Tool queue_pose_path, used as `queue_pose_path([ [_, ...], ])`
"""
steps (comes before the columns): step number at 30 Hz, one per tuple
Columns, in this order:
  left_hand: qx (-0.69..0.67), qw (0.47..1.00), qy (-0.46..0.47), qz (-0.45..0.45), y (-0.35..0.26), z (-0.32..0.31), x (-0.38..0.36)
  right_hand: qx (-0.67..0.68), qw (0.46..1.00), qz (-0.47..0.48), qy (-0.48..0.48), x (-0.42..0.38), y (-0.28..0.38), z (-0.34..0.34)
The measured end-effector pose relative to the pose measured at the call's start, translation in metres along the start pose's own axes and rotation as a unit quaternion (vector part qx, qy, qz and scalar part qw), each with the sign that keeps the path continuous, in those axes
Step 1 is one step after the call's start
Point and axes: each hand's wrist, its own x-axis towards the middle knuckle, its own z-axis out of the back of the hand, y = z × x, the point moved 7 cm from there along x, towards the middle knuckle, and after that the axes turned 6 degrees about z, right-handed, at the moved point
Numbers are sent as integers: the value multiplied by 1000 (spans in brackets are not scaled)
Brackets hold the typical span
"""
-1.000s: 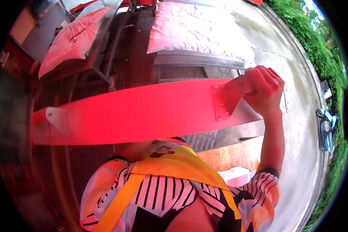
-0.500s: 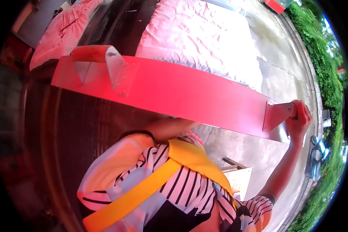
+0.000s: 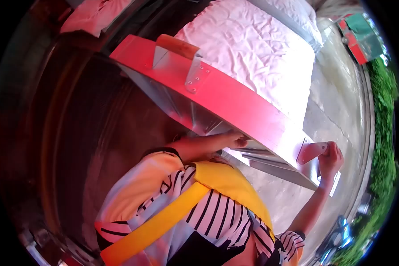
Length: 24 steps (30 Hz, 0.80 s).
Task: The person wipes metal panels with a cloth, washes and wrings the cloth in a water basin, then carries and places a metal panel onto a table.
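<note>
A long metal box (image 3: 244, 99) with a smooth outer wall, lit red, slants across the middle in front of my body. It has a bracket handle with a wooden grip (image 3: 177, 45) near its far left end and a second bracket handle (image 3: 312, 152) near the right end. My right hand (image 3: 331, 158) is closed around that right handle. My left hand (image 3: 238, 139) has its fingers curled at the box's near lower edge, holding it. Part of the box's underside or interior, with metal ridges, shows below the wall.
White cloth (image 3: 252, 48) covers a raised surface just beyond the box. More pinkish cloth (image 3: 93, 17) lies at the upper left. Concrete floor (image 3: 337, 119) runs along the right, with a hedge (image 3: 379, 119), a red and green container (image 3: 361, 37) and a parked motorbike (image 3: 337, 239).
The box has tilted, its right end swinging lower and nearer, so its ridged side now shows. My left hand, hidden behind it before, is visible. The view has turned somewhat.
</note>
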Motion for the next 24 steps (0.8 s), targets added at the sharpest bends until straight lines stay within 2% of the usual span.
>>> queue_pose_path([
  [4,253,958,133,10,-47,-98,-141,21,1000,-12,-7,-14,-45,-15],
  [6,252,942,202,-93,-68,-121,-190,26,1000,-11,-14,-23,-64,-23],
  [8,210,934,213,-195,-94,-128,-224,32,999,-1,-27,-25,-71,-29],
  [11,209,938,151,-233,-94,-136,-240,28,998,26,-43,-19,-61,-20],
  [14,203,921,194,-270,-104,-141,-234,20,999,20,-42,-16,-70,-24],
  [17,192,911,177,-320,-127,-149,-226,15,999,13,-49,-6,-77,-27],
  [18,200,913,145,-325,-136,-147,-226,6,998,17,-57,-3,-77,-26],
  [21,230,903,169,-322,-151,-156,-237,-11,997,31,-65,5,-69,-15],
  [24,234,900,150,-335,-156,-160,-248,-21,997,29,-74,7,-59,-8],
])
